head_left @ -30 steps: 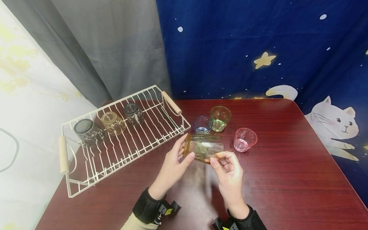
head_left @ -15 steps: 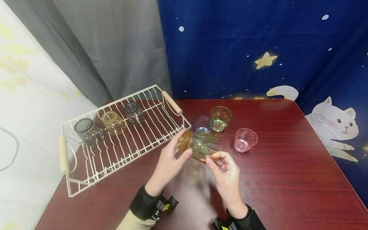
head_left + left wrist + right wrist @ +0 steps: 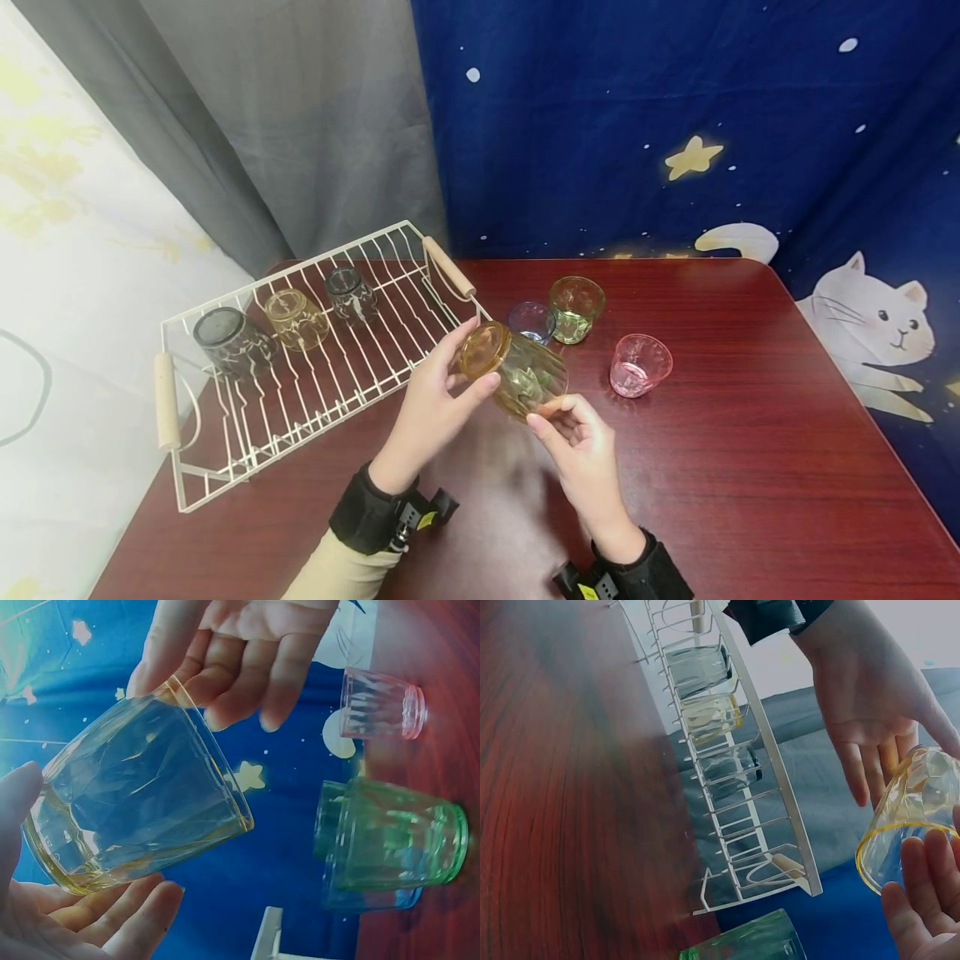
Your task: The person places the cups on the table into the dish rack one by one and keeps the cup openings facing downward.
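A yellow-amber drinking glass [image 3: 529, 372] is held tilted above the table, its base toward the upper left and its mouth toward the lower right. My left hand [image 3: 433, 398] grips it round the base, thumb on the near side and fingers behind. At the rim, my right hand [image 3: 583, 443] pinches the glass between thumb and fingers. The left wrist view shows the faceted wall of the same glass [image 3: 142, 787] with nothing inside. Behind it on the table stand a blue glass [image 3: 531, 320], partly hidden, and a green glass [image 3: 576, 308], both upright.
To the left, a white wire dish rack [image 3: 375, 385] with wooden handles holds a large grey glass [image 3: 232, 343], an amber glass [image 3: 296, 320] and a smaller grey glass [image 3: 351, 295], all upside down. A pink glass [image 3: 640, 367] stands upright right of my hands on the red-brown table [image 3: 757, 433].
Both hands have shifted slightly left with the amber glass. Its base has swung up and round toward the camera, from lying nearly level to tilted mouth-down. The other glasses have stayed put.
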{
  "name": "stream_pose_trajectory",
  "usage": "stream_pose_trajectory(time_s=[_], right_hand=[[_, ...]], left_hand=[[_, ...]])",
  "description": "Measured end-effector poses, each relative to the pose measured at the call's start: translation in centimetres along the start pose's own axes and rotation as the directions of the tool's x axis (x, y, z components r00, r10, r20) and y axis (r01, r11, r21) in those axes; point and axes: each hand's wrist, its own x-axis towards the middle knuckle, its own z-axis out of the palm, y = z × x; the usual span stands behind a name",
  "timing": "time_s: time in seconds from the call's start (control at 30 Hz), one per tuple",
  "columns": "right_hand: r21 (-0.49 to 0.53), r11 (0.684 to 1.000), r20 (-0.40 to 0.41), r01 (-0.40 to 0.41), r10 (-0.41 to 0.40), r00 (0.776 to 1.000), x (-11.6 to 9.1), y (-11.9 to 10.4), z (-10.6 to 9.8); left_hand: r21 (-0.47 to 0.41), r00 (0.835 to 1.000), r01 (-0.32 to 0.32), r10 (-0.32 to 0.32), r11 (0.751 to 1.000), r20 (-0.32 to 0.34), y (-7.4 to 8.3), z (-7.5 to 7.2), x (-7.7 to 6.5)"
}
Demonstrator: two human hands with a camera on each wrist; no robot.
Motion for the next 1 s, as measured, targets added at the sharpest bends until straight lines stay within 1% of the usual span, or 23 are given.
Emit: stream_pose_trajectory(time_s=[0.17,0.27,0.33,0.4,0.47,0.57,0.73,0.8,0.87,1.0], right_hand=[[-0.089,0.996,0.015,0.002,-0.001,1.0,0.3,0.0,-0.3],[-0.131,0.991,0.011,0.013,-0.011,1.0,0.7,-0.1,-0.6],[-0.151,0.988,0.003,0.022,-0.022,1.0,0.9,-0.2,-0.9],[-0.168,0.985,-0.007,0.031,-0.033,0.999,1.2,-0.1,-1.2],[-0.198,0.979,-0.02,0.049,-0.054,0.998,1.5,-0.1,-1.7],[-0.266,0.96,-0.034,0.087,-0.1,0.994,2.2,0.0,-2.3],[-0.378,0.913,-0.051,0.154,-0.187,0.981,3.5,0.2,-3.6],[-0.423,0.889,-0.059,0.174,-0.218,0.974,3.9,0.5,-4.1],[-0.487,0.852,-0.061,0.192,-0.252,0.966,4.4,0.8,-4.7],[-0.617,0.762,-0.062,0.194,-0.293,0.954,5.0,1.4,-5.8]], left_hand=[[0.003,0.999,-0.032,0.032,0.999,0.003,0.4,-0.5,0.8],[0.057,0.998,-0.067,0.067,0.996,-0.006,0.6,-1.0,1.4],[0.116,0.996,-0.084,0.087,0.99,-0.02,0.7,-1.4,1.8],[0.164,0.994,-0.092,0.099,0.982,-0.035,0.8,-1.9,2.2],[0.193,0.993,-0.094,0.104,0.977,-0.046,0.8,-2.3,2.7],[0.221,0.992,-0.097,0.112,0.971,-0.057,0.8,-3.0,3.5],[0.279,0.989,-0.085,0.114,0.956,-0.09,0.6,-4.2,4.5],[0.303,0.988,-0.077,0.113,0.95,-0.102,0.6,-4.7,4.9],[0.338,0.987,-0.068,0.113,0.939,-0.114,0.6,-5.1,5.2],[0.409,0.986,-0.048,0.109,0.911,-0.127,0.5,-6.1,6.1]])
